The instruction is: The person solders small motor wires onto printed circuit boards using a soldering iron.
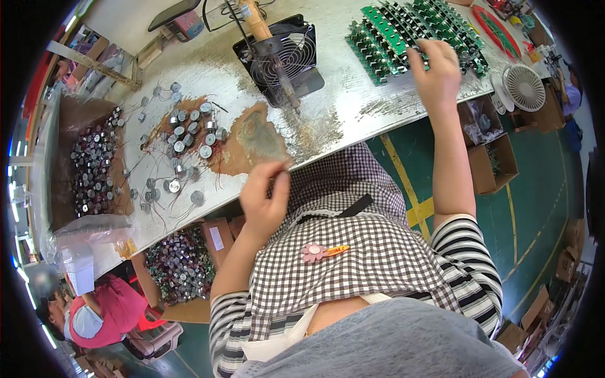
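My right hand point(438, 74) is over the right part of the bench, at the near side of the rows of green circuit boards point(387, 31). Its thumb and forefinger are bent together on one of the boards, and the fingertips partly cover it. My left hand point(267, 194) hovers by the bench's front edge, in front of my apron. Its fingers are curled in toward the thumb; whatever lies between them, if anything, is too small to make out. Small round silver motors point(189, 129) with thin wires lie scattered to the left, apart from both hands.
A soldering iron point(280, 72) on a stand leans before a black fan point(293, 47). At the left, a box point(57, 170) holds many motors; another carton point(201, 310) stands below. A white fan point(523, 87) and red oval tray point(498, 31) sit right. A person in pink point(113, 312) sits lower left.
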{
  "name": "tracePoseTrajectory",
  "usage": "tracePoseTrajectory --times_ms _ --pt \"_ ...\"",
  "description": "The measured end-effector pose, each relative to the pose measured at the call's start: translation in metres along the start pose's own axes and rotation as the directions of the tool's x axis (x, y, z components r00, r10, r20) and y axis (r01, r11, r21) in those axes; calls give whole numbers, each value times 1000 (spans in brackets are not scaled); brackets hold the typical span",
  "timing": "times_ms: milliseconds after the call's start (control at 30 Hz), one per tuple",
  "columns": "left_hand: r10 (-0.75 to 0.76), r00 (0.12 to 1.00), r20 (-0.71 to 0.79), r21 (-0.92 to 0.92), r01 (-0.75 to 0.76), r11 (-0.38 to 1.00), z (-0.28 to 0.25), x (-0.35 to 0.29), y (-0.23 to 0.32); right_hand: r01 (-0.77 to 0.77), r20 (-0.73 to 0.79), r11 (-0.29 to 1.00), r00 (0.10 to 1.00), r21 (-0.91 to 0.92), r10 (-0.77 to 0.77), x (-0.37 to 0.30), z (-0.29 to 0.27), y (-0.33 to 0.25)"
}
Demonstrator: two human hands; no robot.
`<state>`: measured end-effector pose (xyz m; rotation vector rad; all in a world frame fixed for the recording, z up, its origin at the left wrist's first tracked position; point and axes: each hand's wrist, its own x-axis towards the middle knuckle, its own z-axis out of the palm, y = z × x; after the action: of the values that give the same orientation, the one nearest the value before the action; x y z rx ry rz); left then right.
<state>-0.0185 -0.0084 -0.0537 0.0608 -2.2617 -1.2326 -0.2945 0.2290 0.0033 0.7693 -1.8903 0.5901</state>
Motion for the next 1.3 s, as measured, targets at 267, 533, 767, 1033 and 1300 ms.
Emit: tracePoseTrajectory --times_ms 267,533,767,1033,1300 --pt "88 984 155 -22 -86 996 27 26 13 69 297 991 954 -110 -34 6 -6 7" --pt "91 985 149 -27 -88 996 32 29 15 183 439 953 896 -241 -61 25 -14 -5" --pt "72 985 156 -35 -67 997 31 28 15 306 514 926 843 -222 -156 27 -10 5" --pt "66 988 140 -27 -63 998 30 28 14 225 285 971 938 -76 -195 24 -3 20" --pt "-13 989 149 -63 22 998 26 25 17 -253 -16 730 940 635 340 14 -1 14"
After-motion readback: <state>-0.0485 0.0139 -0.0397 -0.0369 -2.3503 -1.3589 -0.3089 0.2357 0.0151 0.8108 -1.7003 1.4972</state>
